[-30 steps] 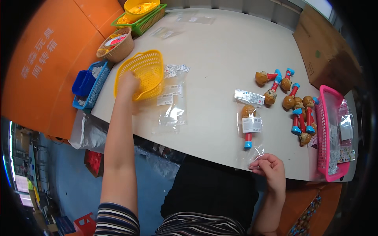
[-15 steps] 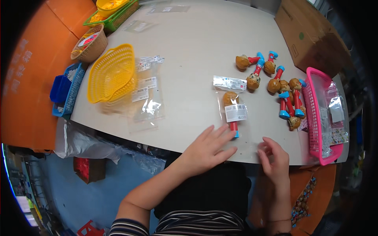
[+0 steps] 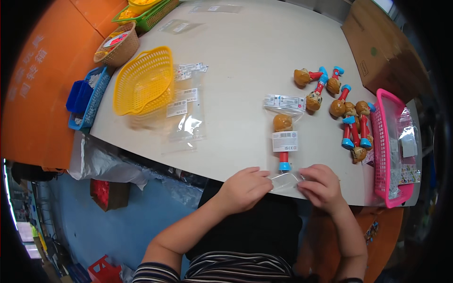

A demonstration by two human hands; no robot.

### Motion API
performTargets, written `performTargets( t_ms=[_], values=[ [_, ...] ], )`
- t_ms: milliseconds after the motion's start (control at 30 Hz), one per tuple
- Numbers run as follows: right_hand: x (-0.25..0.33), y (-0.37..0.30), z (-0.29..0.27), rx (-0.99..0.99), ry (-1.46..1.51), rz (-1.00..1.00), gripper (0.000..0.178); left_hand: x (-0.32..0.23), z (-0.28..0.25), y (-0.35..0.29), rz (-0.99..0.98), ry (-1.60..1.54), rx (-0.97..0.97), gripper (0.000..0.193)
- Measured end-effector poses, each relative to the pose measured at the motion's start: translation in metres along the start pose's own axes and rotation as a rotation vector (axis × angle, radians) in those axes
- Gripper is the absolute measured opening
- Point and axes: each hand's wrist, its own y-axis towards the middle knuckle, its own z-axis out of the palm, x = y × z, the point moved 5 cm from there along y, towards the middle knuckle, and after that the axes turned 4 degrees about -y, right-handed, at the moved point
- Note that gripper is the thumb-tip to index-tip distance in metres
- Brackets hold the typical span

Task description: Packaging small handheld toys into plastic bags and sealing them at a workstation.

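Both grips work the near edge of the clear bag (image 3: 293,161) on the worktop (image 3: 236,120). Left grip (image 3: 271,180) is narrow, finger and thumb pinched on the bag's near-left corner, palm down. Right grip (image 3: 299,177) is also narrow, pinching the near-right corner, back of the hand turned outward. Bag edge bows slightly in the gap between the two. Bag lies flat straight ahead of both grips, printed header (image 3: 284,102) at its far end. Inside it: one toy figure (image 3: 283,123), brown head away from the grips, red body, blue foot just beyond the fingertips. White label (image 3: 285,141) covers the figure's middle. Ahead and to the right of the right grip: loose pile of similar figures (image 3: 337,108), some touching or overlapping, pointing various ways. Right of that grip, at the worktop's edge: pink basket (image 3: 380,146) with clear packaging in it; brown carton (image 3: 377,52) sits farther ahead, beyond the basket. Ahead and left of the left grip: flat clear bags (image 3: 191,122) with white labels, overlapping, then the yellow basket (image 3: 146,85) beside them. Farther left of that grip: blue basket (image 3: 98,99) with a darker blue container in it. Beyond that, farther from the grip: tan basket (image 3: 120,51), then green basket (image 3: 158,15).
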Motion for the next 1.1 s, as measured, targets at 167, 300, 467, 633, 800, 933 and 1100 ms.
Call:
performTargets(
  t_ms=[167, 300, 467, 633, 800, 933, 1100],
  values=[
    [-0.002, -0.003, 0.003, -0.023, 0.200, 0.269, 0.022, -0.010, -0.014, 0.011, -0.153, -0.041, -0.071, 0.030],
    [0.000, -0.003, 0.002, -0.046, 0.181, 0.247, 0.019, -0.013, -0.011, 0.012, -0.210, 0.021, -0.097, 0.032],
    [0.017, 0.004, -0.005, -0.118, -0.166, -0.122, 0.017, -0.009, -0.006, 0.007, -0.221, 0.010, -0.106, 0.026],
    [0.013, 0.007, -0.001, -0.051, -0.012, -0.024, 0.016, -0.010, -0.009, 0.007, -0.232, 0.011, -0.113, 0.022],
    [0.001, -0.001, 0.008, 0.046, 0.308, 0.235, 0.014, -0.014, -0.012, 0.004, -0.454, -0.136, -0.129, 0.011],
    [0.003, -0.010, 0.006, 0.026, 0.529, 0.546, 0.012, -0.014, -0.013, 0.006, -0.639, -0.433, -0.113, 0.005],
    [0.010, -0.019, 0.002, -0.063, 0.571, 0.662, 0.018, -0.006, 0.009, -0.005, -0.826, -0.983, -0.185, 0.008]
  ],
)
